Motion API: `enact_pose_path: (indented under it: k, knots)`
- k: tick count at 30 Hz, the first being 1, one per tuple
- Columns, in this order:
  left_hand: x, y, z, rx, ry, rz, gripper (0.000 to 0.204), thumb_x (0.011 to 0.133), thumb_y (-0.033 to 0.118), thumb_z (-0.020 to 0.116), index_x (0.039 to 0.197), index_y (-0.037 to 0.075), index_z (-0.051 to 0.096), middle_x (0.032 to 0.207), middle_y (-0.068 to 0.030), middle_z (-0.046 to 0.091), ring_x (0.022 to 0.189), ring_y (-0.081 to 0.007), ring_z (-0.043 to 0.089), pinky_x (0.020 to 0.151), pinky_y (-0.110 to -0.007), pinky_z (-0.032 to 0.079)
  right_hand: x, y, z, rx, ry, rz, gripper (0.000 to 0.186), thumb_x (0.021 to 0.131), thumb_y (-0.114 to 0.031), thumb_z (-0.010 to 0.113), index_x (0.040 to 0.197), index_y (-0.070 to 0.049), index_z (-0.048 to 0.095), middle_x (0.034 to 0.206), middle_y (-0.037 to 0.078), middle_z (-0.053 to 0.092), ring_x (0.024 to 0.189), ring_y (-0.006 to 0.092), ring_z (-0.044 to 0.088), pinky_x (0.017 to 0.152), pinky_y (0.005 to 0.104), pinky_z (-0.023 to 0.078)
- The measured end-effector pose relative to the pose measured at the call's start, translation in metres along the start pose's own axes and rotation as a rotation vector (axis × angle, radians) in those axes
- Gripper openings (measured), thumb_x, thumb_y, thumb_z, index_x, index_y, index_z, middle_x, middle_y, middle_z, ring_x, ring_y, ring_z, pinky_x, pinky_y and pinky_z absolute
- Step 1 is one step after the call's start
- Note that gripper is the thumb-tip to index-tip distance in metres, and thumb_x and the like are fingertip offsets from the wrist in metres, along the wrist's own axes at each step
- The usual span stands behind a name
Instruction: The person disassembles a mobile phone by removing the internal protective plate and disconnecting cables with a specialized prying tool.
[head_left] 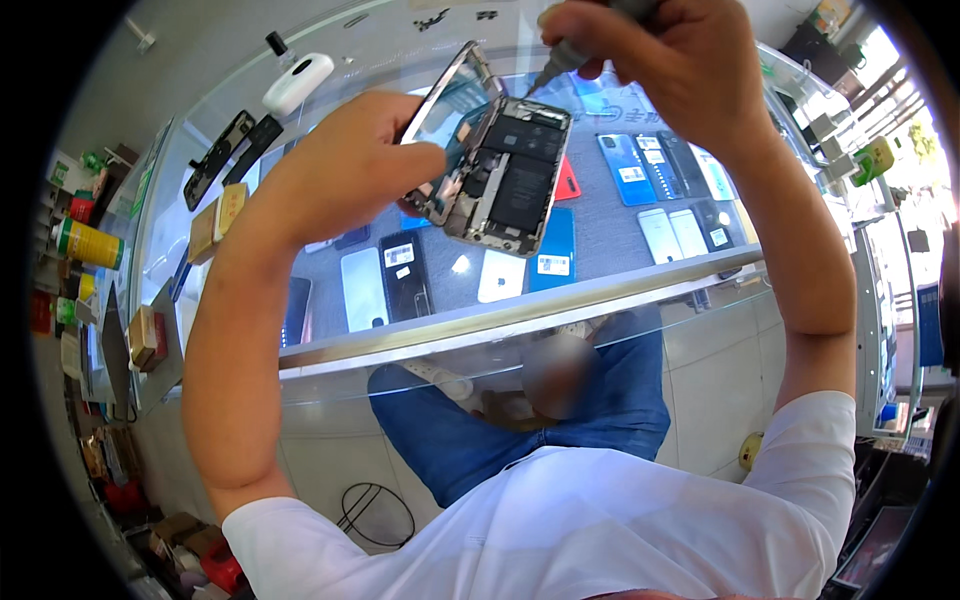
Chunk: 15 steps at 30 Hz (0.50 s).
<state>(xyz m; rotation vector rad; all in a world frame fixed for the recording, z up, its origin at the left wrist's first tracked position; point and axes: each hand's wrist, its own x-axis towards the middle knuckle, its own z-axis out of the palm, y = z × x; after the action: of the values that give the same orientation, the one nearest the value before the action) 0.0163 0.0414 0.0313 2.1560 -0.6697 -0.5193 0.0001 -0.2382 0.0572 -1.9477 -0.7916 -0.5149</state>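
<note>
Smartphone (518, 165) is opened up like a book rn, held in midair over the glass display counter (520, 328), w/ its screen (448, 118) swung up on the left and the dark battery (522, 194) bare. Biggest risk imo is the pen-shaped tool (566, 60): its gray tapered tip is right at the phone's top edge (can't tell if it's touching), so a slip could scratch or short smth on the board, or worse, poke the battery. Nothing solid is under the phone afaict, so any push from the tool could tilt it. Also, if a flex cable links the two halves (can't tell from this angle), twisting the screen could tear it, and a drop would mean a smack on the counter. Grip-wise: left hand (365, 165) is closed around the screen side, thumb bent over the inner face, other fingers mostly hidden behind, so idk how much they support the frame. Right hand (690, 70) has thumb + fingers pinched tight on the tool, no gap afaict, and it's up in the air w/ no visible wrist rest, so wobble's prob the main cause of a slip tbh.
</note>
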Motion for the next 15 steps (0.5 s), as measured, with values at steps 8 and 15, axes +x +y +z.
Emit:
enact_pose_path:
  k: [8,15]
  knots:
    - [-0.002,0.004,0.002,-0.043,0.033,-0.011,0.029,0.091,0.024,0.062,0.104,-0.002,0.068,0.089,-0.0017,0.066,0.078,-0.0077,0.055,0.071,-0.027,0.046,-0.013,0.039,-0.090,-0.007,-0.103,0.213,0.029,0.098,-0.020,0.078,0.117,0.002,0.075,0.099,0.016,0.077,0.096,0.0219,0.077,0.093,0.0335,0.063]
    - [0.000,-0.005,-0.002,-0.097,0.004,-0.043,0.032,0.089,0.014,0.059,0.113,-0.005,0.068,0.097,-0.0033,0.069,0.082,-0.0080,0.061,0.076,-0.026,0.053,-0.042,0.059,-0.081,-0.429,-0.328,0.298,0.031,0.102,-0.011,0.066,0.132,-0.007,0.073,0.101,0.009,0.073,0.087,0.0145,0.069,0.083,0.0263,0.059]
